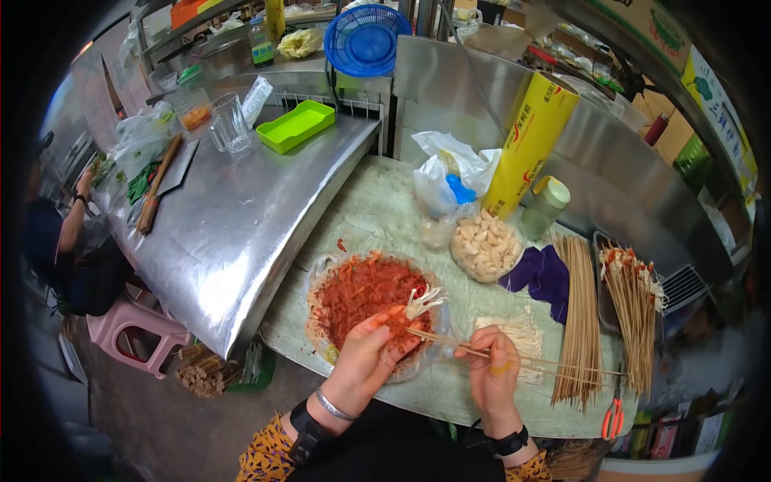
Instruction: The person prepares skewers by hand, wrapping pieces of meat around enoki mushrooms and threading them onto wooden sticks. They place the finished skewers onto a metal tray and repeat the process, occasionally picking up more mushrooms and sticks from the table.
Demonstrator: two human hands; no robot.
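Over the bowl of red, sauce-coated food (353, 293), my left hand (369, 349) pinches a small enoki mushroom bundle (424, 300) with a red-coated wrap around its lower part. White stems stick out past the fingertips. My right hand (491, 369) is closed around thin bamboo skewers (554, 368); their tips meet the bundle at my left fingers, but how deep they go is hidden. Just beyond the right hand lies a pile of loose enoki (518, 333). Bare skewers (575, 321) are heaped to the right, beside a tray of loaded skewers (630, 301).
Orange-handled scissors (613, 418) lie at the right edge. Behind the bowl stand peeled garlic cloves (486, 243), a yellow film roll box (534, 140), a green-tinted jar (548, 205) and a purple cloth (548, 277). A steel table (241, 209) adjoins on the left; another person's arm (74, 217) is beyond.
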